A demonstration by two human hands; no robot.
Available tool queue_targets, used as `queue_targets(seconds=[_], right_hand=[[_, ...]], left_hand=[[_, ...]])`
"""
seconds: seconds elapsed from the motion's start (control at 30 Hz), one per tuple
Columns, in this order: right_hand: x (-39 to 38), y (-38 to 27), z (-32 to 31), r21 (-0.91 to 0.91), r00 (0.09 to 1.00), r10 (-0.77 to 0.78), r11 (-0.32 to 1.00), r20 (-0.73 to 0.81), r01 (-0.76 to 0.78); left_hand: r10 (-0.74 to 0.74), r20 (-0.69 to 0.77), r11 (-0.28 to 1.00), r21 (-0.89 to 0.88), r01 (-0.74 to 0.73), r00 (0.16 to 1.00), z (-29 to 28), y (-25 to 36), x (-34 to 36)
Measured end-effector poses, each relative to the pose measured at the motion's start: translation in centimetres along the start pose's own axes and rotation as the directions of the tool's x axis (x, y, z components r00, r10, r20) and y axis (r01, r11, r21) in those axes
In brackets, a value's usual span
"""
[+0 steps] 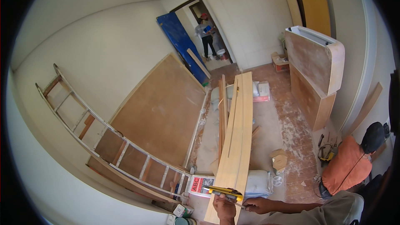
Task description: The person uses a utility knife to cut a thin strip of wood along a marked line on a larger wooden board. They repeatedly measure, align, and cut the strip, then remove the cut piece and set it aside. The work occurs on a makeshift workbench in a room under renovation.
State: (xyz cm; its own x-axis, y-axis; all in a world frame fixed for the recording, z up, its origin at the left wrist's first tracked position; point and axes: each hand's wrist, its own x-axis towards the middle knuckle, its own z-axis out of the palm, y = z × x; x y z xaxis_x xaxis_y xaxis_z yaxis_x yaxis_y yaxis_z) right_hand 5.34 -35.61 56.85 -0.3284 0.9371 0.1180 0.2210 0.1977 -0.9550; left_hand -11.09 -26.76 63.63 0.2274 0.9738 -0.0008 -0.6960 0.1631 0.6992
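Observation:
My left hand (225,209) is wrapped around a long yellow-and-black tool (227,192), held crosswise above the near end of a long pale wooden board (234,150). The exact kind of tool does not show. My right hand (257,205) reaches in from the right, its fingers closed just beneath the tool's right end. A thin grey piece (239,205) runs from its fingertips toward my left hand; I cannot tell whether it belongs to the tool. Lengthwise on the board lies a thin dark strip (233,118).
White bags (258,182) lie beneath the board. A ladder (125,143) leans at the left by a large brown panel (154,108). A person in an orange shirt (346,164) crouches at the right near some tools. Two people (205,35) stand by the blue door (179,43).

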Motion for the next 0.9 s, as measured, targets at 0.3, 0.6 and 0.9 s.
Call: queue_targets(seconds=[0.3,0.6,0.9], right_hand=[[-3.9,1.8,-3.7,0.005,0.934,0.101,0.994,-0.342,-0.106],[-4.1,1.3,-7.2,-0.227,0.905,0.091,0.953,-0.416,-0.201],[-1.7,2.1,-3.9,0.094,0.932,0.163,0.986,-0.324,-0.139]], left_hand=[[0.091,-0.161,0.993,0.085,-0.078,0.983,-6.9,9.0,-3.4],[-0.239,-0.393,-0.212,0.913,0.347,0.888,-31.8,-9.2,-27.3],[-0.290,-0.310,-0.085,0.951,0.299,0.905,-26.9,-11.9,-43.9]])
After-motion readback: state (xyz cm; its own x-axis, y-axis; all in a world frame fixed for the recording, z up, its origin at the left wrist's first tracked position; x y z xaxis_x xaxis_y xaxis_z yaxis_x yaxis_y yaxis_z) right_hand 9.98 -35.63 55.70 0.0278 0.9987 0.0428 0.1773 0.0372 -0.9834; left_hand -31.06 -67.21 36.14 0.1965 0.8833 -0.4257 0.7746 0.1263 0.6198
